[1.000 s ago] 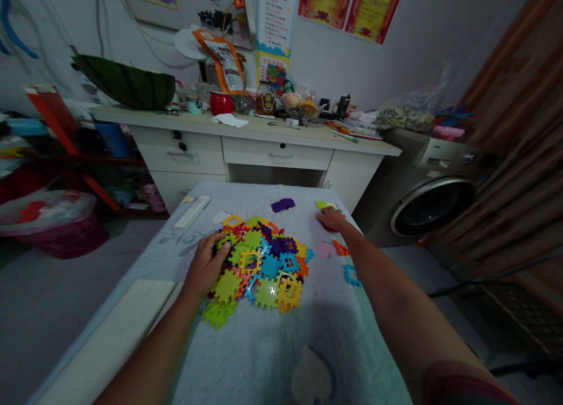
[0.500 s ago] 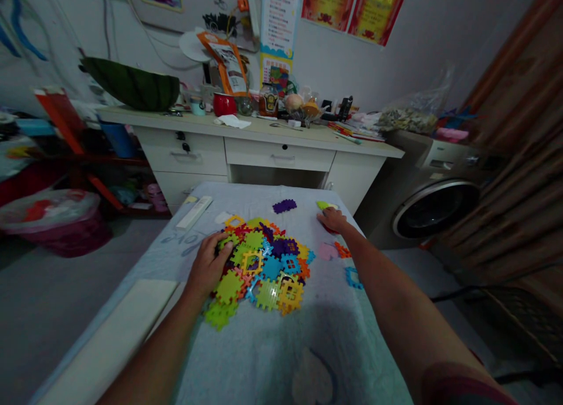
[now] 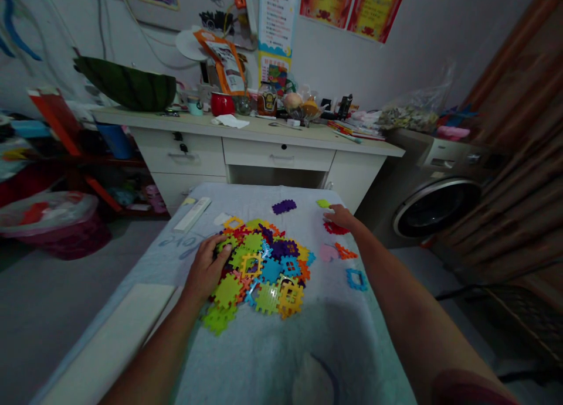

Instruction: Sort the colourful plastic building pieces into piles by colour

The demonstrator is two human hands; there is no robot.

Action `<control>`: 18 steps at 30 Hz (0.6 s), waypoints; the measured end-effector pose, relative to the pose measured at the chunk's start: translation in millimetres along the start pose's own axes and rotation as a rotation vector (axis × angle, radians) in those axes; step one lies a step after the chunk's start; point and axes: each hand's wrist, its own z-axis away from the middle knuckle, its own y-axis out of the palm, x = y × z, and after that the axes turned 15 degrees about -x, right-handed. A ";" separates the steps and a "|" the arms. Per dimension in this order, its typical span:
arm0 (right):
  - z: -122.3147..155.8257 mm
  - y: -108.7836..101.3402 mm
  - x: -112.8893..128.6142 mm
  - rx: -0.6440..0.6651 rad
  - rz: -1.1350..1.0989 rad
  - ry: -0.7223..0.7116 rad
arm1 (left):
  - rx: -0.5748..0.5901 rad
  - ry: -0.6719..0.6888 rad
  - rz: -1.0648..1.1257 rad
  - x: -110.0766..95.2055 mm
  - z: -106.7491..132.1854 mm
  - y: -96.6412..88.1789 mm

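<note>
A heap of interlocking plastic tiles (image 3: pixel 271 269) in green, yellow, blue, purple, orange and red lies on a cloth-covered table (image 3: pixel 246 364). My left hand (image 3: pixel 208 267) rests against the heap's left edge, thumb and fingers apart, touching green tiles there. Toward the far right corner, my right hand (image 3: pixel 342 217) hovers with its fingers pointing left and slightly apart. Just beyond its fingertips lies a small green piece (image 3: pixel 323 203). A red tile (image 3: pixel 335 228) sits below that hand, partly covered by it. Nothing shows between the right fingers.
An orange triangular piece (image 3: pixel 345 251) and a blue frame tile (image 3: pixel 356 279) lie along the table's right side. A purple piece (image 3: pixel 284 206) is near the far edge. A white strip (image 3: pixel 192 215) lies far left. Behind stands a cluttered white desk (image 3: pixel 264 135), with a washing machine (image 3: pixel 422 188) at right.
My right hand has shifted slightly right, off the green piece, and more of the red tile now shows under it. My left hand stays at the heap.
</note>
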 end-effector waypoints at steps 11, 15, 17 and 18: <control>34.8 -14.9 -12.3 0.111 0.045 -0.094 | 0.013 0.004 -0.005 4.4 -0.3 1.3; 29.2 -13.2 -9.7 0.103 0.053 -0.100 | 0.011 0.005 -0.009 4.3 0.2 0.9; 25.0 -11.5 -8.4 0.109 0.058 -0.107 | 0.012 0.004 -0.009 5.0 0.1 0.9; 22.8 -10.3 -7.7 0.113 0.059 -0.113 | 0.013 0.004 -0.010 5.2 0.0 0.9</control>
